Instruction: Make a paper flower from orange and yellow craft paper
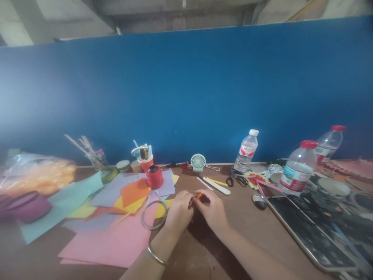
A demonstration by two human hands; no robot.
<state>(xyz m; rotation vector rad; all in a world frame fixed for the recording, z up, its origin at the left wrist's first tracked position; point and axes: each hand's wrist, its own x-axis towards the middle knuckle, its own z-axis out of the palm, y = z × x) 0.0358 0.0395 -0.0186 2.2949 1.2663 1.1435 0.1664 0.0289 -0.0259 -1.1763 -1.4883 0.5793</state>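
Observation:
Over the brown table, my left hand (180, 210) and my right hand (215, 212) come together at the fingertips. Between them shows a small orange piece (199, 195), which looks like folded paper. My right thumb and forefinger pinch it, and the bent fingers of my left hand close on its near end, partly hiding it. A grey ring (143, 221), perhaps a tape roll, lies beside my left wrist on pink paper (116, 243). Orange paper (132, 192) and yellow paper (136, 206) lie further left. Ahead of my right hand is a white flat-handled tool (217, 186).
A red thread spool (154, 177) stands before a cup of tools (145, 162). A small fan (198, 161), black scissors (237, 179) and a water bottle (247, 152) line the back. A tablet-like device (309, 233), mouse (259, 201) and larger bottle (298, 169) occupy the right.

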